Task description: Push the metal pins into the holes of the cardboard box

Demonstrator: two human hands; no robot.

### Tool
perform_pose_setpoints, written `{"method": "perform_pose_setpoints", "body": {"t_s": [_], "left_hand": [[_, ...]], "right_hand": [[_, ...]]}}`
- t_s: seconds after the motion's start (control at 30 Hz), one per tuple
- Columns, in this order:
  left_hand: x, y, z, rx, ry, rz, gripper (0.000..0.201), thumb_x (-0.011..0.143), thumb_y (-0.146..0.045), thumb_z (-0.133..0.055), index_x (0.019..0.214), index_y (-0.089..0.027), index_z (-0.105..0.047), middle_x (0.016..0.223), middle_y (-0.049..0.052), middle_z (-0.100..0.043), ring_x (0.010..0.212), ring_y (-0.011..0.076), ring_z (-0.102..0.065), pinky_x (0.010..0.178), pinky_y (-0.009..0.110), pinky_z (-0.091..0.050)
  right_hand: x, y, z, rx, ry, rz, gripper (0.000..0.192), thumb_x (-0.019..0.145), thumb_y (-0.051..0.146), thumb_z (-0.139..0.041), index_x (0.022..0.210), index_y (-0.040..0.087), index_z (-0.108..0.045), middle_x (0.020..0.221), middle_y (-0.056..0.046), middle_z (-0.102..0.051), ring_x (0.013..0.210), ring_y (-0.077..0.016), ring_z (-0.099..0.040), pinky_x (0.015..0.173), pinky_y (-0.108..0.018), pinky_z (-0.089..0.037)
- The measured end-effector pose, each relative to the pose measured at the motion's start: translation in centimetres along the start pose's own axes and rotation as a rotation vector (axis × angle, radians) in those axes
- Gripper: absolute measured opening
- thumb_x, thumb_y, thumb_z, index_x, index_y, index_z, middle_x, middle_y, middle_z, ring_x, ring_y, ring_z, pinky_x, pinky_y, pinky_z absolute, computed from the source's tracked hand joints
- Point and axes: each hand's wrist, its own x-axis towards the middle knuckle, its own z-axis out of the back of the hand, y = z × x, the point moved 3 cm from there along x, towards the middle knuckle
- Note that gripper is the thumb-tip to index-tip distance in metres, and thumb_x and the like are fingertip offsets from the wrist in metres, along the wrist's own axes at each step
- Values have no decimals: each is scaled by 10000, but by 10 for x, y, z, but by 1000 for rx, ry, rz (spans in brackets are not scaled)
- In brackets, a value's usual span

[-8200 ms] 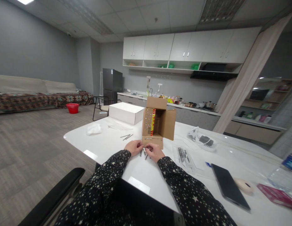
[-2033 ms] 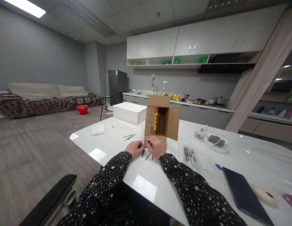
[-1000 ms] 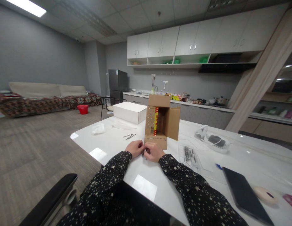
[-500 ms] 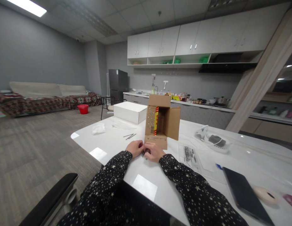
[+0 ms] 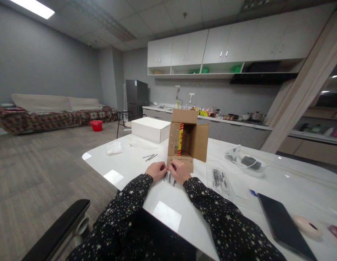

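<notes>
My left hand and my right hand meet just in front of an upright open cardboard box. The fingers of both are curled into a pinch, and whatever is between them is too small or hidden to make out. Several thin metal nails or screws lie on the white table under and between my hands, partly covered by them. Left of my hands, a small group of similar thin rods lies loose. A clear plastic bag with small dark metal pieces rests to the right.
Behind my left hand sits a white box, with crumpled white plastic beside it. On the right are a white tray with a cable, a black tablet or phone and a beige rounded object.
My right hand's fingers have shifted slightly up and closer to my left hand. More of the metal nails or screws beneath it now show on the table.
</notes>
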Motion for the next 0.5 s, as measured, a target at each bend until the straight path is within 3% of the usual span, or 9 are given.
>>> {"method": "perform_pose_setpoints", "body": {"t_s": [0.23, 0.5], "left_hand": [[0, 1, -1, 9, -11, 10, 247, 805, -384, -481, 713, -188, -601, 637, 4, -606, 581, 132, -504, 552, 247, -325], [0, 1, 0, 8, 3, 20, 276, 808, -414, -474, 724, -188, -609, 657, 14, -622, 599, 140, -518, 564, 248, -332]], "right_hand": [[4, -13, 5, -151, -186, -121, 76, 822, 214, -480, 831, 192, -553, 860, -39, -606, 868, -185, -517, 815, -308, -318], [5, -24, 6, -283, -217, -315, 247, 813, 256, -484, 1037, 177, -554, 1006, -90, -562, 954, -233, -462, 831, -346, -293]]}}
